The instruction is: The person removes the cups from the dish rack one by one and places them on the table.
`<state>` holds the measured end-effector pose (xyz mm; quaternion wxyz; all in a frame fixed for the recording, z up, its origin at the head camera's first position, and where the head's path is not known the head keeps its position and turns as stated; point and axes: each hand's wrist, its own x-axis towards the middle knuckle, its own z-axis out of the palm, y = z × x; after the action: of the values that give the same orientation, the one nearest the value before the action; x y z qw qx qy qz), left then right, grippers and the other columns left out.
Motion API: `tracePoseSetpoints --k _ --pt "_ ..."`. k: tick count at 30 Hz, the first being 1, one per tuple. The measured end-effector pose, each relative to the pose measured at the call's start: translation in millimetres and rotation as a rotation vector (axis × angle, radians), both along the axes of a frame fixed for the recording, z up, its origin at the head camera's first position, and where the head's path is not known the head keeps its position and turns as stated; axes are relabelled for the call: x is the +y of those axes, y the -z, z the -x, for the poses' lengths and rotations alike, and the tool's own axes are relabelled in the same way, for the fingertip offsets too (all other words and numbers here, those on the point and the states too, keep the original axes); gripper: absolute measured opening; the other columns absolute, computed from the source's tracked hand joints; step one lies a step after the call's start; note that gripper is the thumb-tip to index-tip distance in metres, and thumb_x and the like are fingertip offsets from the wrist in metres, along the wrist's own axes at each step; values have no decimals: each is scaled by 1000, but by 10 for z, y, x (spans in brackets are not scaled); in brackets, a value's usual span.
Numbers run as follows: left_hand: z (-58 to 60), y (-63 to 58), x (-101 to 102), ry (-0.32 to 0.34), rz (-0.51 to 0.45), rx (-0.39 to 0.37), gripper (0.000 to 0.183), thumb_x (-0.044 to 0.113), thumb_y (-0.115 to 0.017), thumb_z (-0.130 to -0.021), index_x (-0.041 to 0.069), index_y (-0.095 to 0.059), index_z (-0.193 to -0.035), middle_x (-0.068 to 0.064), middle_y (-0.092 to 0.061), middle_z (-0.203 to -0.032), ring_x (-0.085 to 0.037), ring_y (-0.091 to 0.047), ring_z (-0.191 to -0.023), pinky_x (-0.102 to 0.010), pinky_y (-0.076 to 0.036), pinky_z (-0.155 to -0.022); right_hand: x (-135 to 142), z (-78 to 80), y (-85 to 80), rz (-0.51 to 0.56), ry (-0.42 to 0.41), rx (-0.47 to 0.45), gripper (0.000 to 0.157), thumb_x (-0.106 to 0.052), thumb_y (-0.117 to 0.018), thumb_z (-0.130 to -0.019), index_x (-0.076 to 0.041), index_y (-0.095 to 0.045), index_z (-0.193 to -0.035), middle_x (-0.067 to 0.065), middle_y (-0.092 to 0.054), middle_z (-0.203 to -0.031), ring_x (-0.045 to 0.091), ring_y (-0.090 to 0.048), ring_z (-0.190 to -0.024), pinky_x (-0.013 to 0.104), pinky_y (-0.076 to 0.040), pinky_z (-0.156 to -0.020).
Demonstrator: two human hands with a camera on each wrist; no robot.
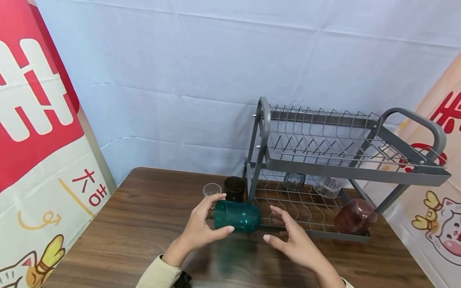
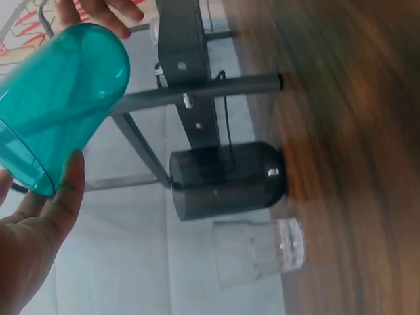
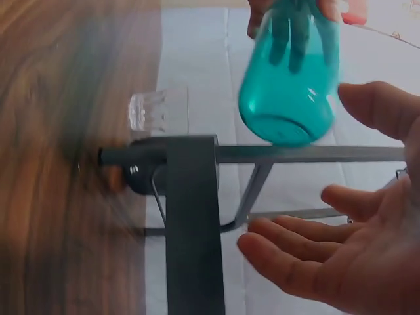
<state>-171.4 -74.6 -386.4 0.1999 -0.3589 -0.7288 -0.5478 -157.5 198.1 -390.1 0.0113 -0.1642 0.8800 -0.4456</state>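
A translucent teal cup (image 1: 237, 216) lies sideways in the air above the table, its open end toward my left hand (image 1: 201, 224). That hand grips the cup near the rim, thumb on the near side and fingers on the far side, as the left wrist view also shows. My right hand (image 1: 293, 242) is apart from the cup's rounded base, with fingers spread and nothing in it. Behind the cup, a dark smoky cup (image 2: 226, 180) and a clear glass (image 2: 257, 251) stand upright on the table, side by side.
A grey two-tier dish rack (image 1: 302, 167) stands at the right of the wooden table (image 1: 144, 224). On its lower tier are a bluish glass (image 1: 294, 181), a clear glass (image 1: 329, 187) and a reddish cup (image 1: 354, 216). A pale cloth (image 1: 173, 88) hangs behind.
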Motion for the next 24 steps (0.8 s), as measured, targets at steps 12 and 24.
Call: tracePoseSetpoints --k 12,24 --pt "227 181 -213 -58 146 -79 63 17 -81 -71 12 -53 -127 -9 -54 -115 -25 -59 -84 -36 -52 -65 254 19 -18 -313 -159 232 57 -40 -66 -85 -12 -48 -131 4 -49 -128 27 -49 -114 50 -43 -84" --pt "344 271 -470 -159 288 -89 62 40 -77 -74 27 -52 -129 -1 -54 -118 -14 -57 -93 -32 -51 -69 397 96 -151 -458 -190 282 46 -34 -68 -85 -8 -56 -121 5 -54 -119 23 -54 -105 45 -45 -81"
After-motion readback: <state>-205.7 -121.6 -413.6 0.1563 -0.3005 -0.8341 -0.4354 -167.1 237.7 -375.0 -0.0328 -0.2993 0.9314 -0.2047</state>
